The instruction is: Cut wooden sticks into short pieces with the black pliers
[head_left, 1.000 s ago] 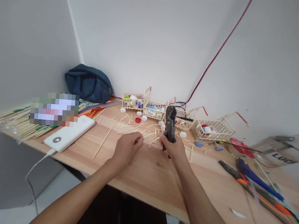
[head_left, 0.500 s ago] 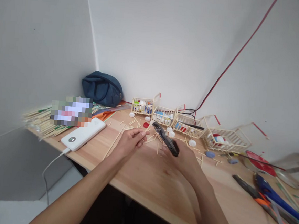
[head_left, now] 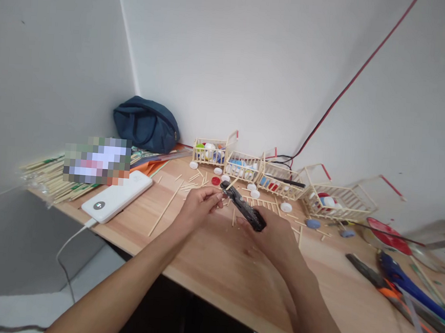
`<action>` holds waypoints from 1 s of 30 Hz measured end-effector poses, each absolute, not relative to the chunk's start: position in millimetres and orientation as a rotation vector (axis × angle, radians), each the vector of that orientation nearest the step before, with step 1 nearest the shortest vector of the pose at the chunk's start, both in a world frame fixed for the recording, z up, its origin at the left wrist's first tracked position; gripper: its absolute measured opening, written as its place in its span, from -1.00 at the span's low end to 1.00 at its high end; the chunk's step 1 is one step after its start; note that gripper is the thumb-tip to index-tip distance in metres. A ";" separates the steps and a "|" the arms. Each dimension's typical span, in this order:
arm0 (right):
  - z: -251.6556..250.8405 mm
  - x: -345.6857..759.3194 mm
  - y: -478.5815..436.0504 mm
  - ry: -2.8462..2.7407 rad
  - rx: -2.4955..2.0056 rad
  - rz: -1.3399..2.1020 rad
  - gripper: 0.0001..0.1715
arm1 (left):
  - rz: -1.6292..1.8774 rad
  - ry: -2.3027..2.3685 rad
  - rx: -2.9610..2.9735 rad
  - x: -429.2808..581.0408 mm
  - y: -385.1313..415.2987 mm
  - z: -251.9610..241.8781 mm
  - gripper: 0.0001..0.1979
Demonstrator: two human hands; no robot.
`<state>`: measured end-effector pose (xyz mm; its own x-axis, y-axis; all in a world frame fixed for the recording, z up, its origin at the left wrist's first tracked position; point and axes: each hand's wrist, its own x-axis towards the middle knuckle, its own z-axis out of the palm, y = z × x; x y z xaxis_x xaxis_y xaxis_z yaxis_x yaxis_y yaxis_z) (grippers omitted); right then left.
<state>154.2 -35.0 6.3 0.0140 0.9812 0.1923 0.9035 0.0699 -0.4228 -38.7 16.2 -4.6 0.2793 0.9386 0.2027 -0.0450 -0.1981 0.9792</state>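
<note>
1. Black cutter (head_left: 243, 206) is being gripped in the closed right hand (head_left: 274, 237), over the middle of the tabletop (head_left: 215, 261), toward its back edge.
2. Its long axis is being pointed from that hand toward the far-left corner.
3. Left hand (head_left: 198, 205) is being held pinched shut at the cutter's tip, just left of it.
4. Short stick (head_left: 232, 183) is showing at that tip; which hand is holding it cannot be told.
</note>
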 end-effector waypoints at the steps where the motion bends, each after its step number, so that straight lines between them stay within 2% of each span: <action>1: 6.4 153.7 -35.2 -1.923 -1.880 0.263 -0.59 | 1.146 0.885 1.441 -37.5 16.8 -4.9 -0.74; 6: 5.6 150.6 -35.2 -1.906 -1.899 0.298 -0.50 | 1.177 0.956 1.249 -32.4 18.4 -5.8 -0.81; 13: 2.7 142.9 -36.1 -1.844 -1.896 0.305 -0.48 | 1.300 0.972 1.198 -29.4 18.4 -4.3 -0.84; 18: 4.3 139.5 -39.3 -1.874 -1.834 0.427 -0.56 | 1.298 0.898 1.115 -26.1 15.3 0.7 -0.84; 30: 5.8 128.5 -43.5 -1.853 -1.859 0.196 -0.67 | 1.283 0.847 1.169 -28.6 13.9 -1.1 -0.88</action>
